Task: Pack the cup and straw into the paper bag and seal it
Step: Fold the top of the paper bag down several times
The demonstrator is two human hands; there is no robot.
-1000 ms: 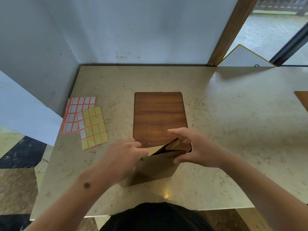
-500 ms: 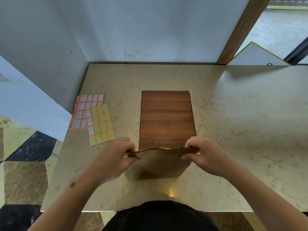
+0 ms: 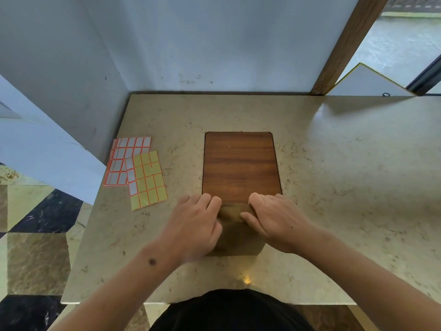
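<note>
Both hands press the top of the paper bag (image 3: 235,231) down flat on the table (image 3: 334,163).

The bag sits at the near edge of the table, its top just on the brown wood panel (image 3: 241,166). L hand (image 3: 198,225) & R hand (image 3: 274,218) lie palm-down on the fold, fingers bent, prob. to keep the bag shut for sealing. Cup & straw can't be seen; maybe inside. Sticker sheets (image 3: 140,170) wait nearby on the left, likely for the seal.
</note>
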